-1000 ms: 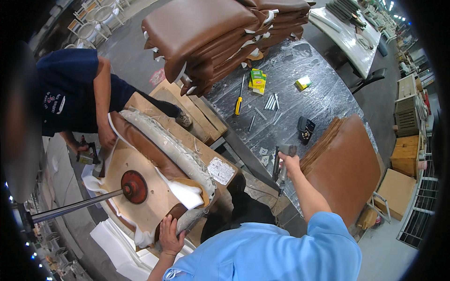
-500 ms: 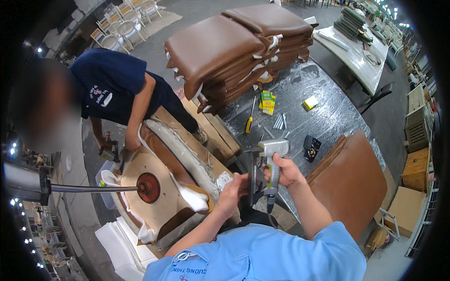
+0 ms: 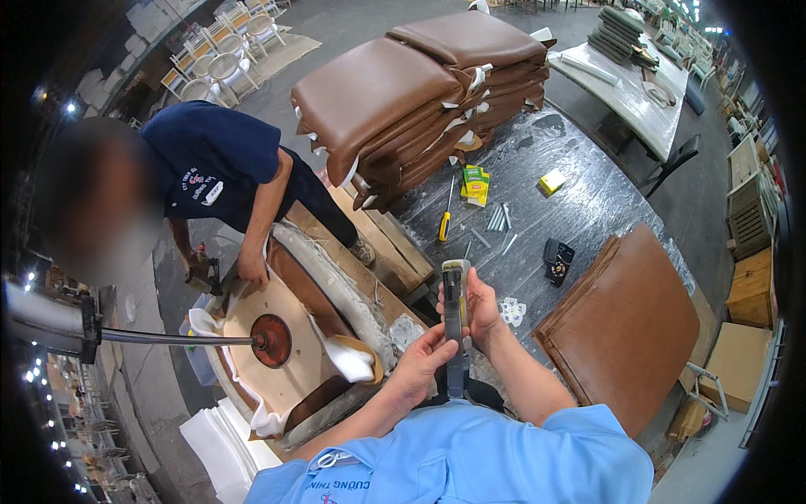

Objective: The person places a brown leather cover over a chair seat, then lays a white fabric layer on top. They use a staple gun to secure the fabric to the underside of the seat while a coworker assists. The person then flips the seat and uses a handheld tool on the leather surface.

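In front of my chest a grey and silver staple gun (image 3: 454,315) stands upright, its narrow side turned towards me. My right hand (image 3: 479,309) is wrapped round its body from the right. My left hand (image 3: 422,359) grips the lower part of the long magazine, thumb pressed on its face. To the left lies a round wooden seat panel (image 3: 290,374) with white padding and brown covering round its edge. A co-worker in a dark blue shirt (image 3: 214,151) bends over it, one hand (image 3: 253,265) on its rim and the other at a second staple gun (image 3: 201,270).
A dark table (image 3: 579,181) bears stacked brown cushions (image 3: 378,92), a yellow screwdriver (image 3: 445,220), staple strips (image 3: 498,218), small yellow boxes (image 3: 475,185) and a black case (image 3: 558,260). Brown sheets (image 3: 630,328) lie at right. A metal rod (image 3: 176,338) reaches the panel's red hub.
I have turned the staple gun from its side view to its narrow side and drawn it slightly left. My left hand has closed on the magazine. The co-worker has shifted slightly right.
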`<action>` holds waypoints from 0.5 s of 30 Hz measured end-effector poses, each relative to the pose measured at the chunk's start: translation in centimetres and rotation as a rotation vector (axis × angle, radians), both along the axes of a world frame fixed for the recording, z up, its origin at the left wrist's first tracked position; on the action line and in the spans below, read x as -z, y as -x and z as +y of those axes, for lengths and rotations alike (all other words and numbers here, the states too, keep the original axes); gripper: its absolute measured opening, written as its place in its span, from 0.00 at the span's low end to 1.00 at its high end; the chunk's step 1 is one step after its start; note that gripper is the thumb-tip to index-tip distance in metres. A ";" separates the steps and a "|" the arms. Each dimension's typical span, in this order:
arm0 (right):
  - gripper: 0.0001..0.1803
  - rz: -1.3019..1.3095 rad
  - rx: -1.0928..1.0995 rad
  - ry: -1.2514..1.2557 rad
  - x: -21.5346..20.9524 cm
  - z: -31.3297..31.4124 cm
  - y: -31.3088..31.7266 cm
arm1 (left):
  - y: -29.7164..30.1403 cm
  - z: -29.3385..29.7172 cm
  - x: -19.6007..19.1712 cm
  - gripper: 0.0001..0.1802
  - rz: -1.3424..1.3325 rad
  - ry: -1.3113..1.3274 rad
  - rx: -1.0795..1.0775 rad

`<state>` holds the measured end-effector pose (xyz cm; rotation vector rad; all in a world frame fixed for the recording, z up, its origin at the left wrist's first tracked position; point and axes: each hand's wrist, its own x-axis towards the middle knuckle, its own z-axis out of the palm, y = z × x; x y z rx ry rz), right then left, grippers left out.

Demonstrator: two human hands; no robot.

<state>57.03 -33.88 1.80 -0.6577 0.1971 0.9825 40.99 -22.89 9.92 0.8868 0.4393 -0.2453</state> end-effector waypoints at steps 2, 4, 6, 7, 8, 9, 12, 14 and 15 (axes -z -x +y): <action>0.44 0.001 -0.073 -0.067 0.5 0.1 0.1 | 0.6 -0.6 0.0 0.29 -0.033 -0.024 -0.038; 0.45 0.052 -0.114 -0.181 1.1 0.5 0.2 | 0.9 -0.4 0.0 0.32 -0.042 -0.048 0.019; 0.46 0.098 -0.167 -0.305 1.9 0.7 0.0 | 1.0 -0.5 0.0 0.32 -0.055 -0.061 0.054; 0.46 0.122 -0.202 -0.372 2.3 0.7 -0.1 | 0.9 -0.3 0.0 0.31 -0.014 0.088 0.038; 0.47 0.146 -0.236 -0.439 2.9 0.7 -0.2 | 0.7 0.1 0.1 0.31 0.029 0.237 0.022; 0.47 0.121 -0.263 -0.332 3.4 0.6 -0.2 | 0.4 0.3 0.3 0.31 0.073 0.386 0.005; 0.47 0.149 -0.378 -0.287 5.5 -0.1 -0.9 | -0.8 0.5 0.8 0.32 0.117 0.442 0.015; 0.46 0.180 -0.425 -0.333 7.2 -0.8 -1.2 | -0.8 0.2 1.7 0.30 0.152 0.428 0.010; 0.46 0.136 -0.410 -0.205 8.1 -1.1 -1.0 | -0.8 0.0 2.1 0.29 0.171 0.418 0.004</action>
